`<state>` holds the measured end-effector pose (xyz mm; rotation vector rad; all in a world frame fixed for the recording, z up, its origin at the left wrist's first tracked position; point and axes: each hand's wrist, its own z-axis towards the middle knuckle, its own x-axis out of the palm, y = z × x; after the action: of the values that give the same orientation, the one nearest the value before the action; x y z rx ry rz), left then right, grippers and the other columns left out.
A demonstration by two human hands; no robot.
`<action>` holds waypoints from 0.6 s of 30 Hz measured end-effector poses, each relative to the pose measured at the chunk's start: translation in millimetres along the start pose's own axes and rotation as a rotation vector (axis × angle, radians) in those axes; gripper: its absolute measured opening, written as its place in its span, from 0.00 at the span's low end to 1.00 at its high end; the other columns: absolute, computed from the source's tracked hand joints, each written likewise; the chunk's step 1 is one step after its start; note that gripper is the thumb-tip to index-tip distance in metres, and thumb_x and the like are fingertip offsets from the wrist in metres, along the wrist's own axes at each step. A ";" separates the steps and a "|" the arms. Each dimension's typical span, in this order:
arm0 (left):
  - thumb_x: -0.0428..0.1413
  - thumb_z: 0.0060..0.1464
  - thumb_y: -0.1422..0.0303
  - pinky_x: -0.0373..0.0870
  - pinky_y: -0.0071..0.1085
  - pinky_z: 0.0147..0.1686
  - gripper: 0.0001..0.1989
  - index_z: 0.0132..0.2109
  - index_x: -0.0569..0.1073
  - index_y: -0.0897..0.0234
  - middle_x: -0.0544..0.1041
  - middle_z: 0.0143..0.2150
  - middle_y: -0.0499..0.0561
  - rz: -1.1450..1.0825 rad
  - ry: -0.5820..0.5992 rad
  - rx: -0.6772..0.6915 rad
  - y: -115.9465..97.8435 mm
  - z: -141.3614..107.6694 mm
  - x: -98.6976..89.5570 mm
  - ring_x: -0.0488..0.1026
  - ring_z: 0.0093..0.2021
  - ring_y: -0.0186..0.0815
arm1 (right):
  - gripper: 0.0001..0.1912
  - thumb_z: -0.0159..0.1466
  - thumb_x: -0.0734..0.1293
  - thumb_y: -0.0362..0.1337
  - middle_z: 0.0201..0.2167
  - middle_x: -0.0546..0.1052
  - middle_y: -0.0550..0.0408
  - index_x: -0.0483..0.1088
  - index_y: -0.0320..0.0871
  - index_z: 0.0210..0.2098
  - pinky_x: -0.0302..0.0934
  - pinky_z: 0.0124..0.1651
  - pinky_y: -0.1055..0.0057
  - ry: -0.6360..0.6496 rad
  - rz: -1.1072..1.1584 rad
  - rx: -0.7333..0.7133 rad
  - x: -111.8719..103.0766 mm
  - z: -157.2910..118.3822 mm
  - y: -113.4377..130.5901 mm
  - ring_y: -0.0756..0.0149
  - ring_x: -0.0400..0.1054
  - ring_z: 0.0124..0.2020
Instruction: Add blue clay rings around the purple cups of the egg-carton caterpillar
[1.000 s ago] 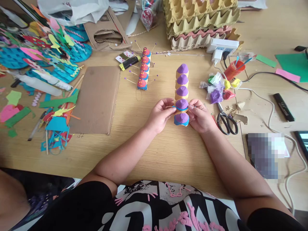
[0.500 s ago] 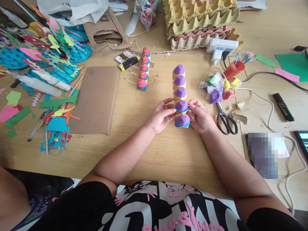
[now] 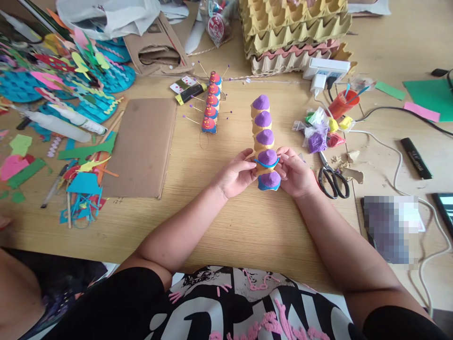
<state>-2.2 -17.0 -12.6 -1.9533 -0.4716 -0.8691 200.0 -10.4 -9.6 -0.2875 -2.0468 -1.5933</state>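
Between my hands is an egg-carton strip (image 3: pixel 262 119) with several purple-topped bumps; the one nearest me has blue around its base. A thin blue clay strand (image 3: pixel 267 165) curves around the front of the second-nearest bump. My left hand (image 3: pixel 235 174) pinches the strand's left end at the strip's side. On the other side, my right hand (image 3: pixel 296 172) has its fingers closed at the strand's right end. Farther back stands a finished-looking red and blue caterpillar (image 3: pixel 211 111) with smiling faces and purple-tipped sticks.
Brown cardboard (image 3: pixel 139 146) lies left of my hands, beside coloured paper scraps (image 3: pixel 83 183). Black-handled scissors (image 3: pixel 332 182), bagged clay (image 3: pixel 317 141) and a red cup (image 3: pixel 341 105) are at right. Egg trays (image 3: pixel 297 33) stand behind. Another person's arm (image 3: pixel 17 293) shows lower left.
The strip has tilted slightly, its far end shifting left and its near end moving a little right and toward me. A bit of another person's hand has appeared at the left edge.
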 end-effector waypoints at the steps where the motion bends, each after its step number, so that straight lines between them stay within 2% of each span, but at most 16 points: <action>1: 0.74 0.45 0.76 0.75 0.36 0.50 0.23 0.47 0.78 0.55 0.85 0.44 0.45 0.004 -0.005 0.005 0.1 0.2 -1.2 0.83 0.47 0.38 | 0.21 0.56 0.83 0.47 0.26 0.72 0.65 0.71 0.48 0.37 0.41 0.20 0.74 0.003 0.000 -0.007 -0.5 0.1 -0.2 0.77 0.50 0.17; 6: 0.77 0.47 0.70 0.75 0.37 0.51 0.23 0.47 0.78 0.54 0.86 0.45 0.46 0.000 -0.004 0.016 1.6 1.2 -3.9 0.83 0.51 0.40 | 0.20 0.58 0.83 0.47 0.25 0.70 0.66 0.71 0.48 0.38 0.43 0.20 0.74 0.019 -0.004 -0.011 -2.2 0.2 -0.7 0.77 0.51 0.18; 12: 0.81 0.44 0.66 0.76 0.37 0.51 0.26 0.47 0.79 0.55 0.86 0.46 0.45 0.016 0.015 0.035 1.5 0.0 -1.5 0.84 0.49 0.39 | 0.19 0.56 0.84 0.45 0.24 0.69 0.66 0.73 0.48 0.38 0.45 0.21 0.74 0.031 0.042 -0.013 0.5 -1.6 1.0 0.76 0.53 0.19; 18: 0.81 0.48 0.64 0.77 0.36 0.49 0.24 0.47 0.80 0.54 0.86 0.46 0.46 0.039 0.002 0.032 3.1 1.4 -4.9 0.84 0.50 0.40 | 0.20 0.58 0.85 0.46 0.23 0.67 0.66 0.74 0.49 0.38 0.47 0.21 0.75 0.044 0.044 -0.008 1.1 -2.6 0.9 0.76 0.54 0.19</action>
<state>-3.1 -17.3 -18.5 -1.9265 -0.4426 -0.8339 200.1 -12.8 -7.9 -0.2960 -1.9883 -1.5679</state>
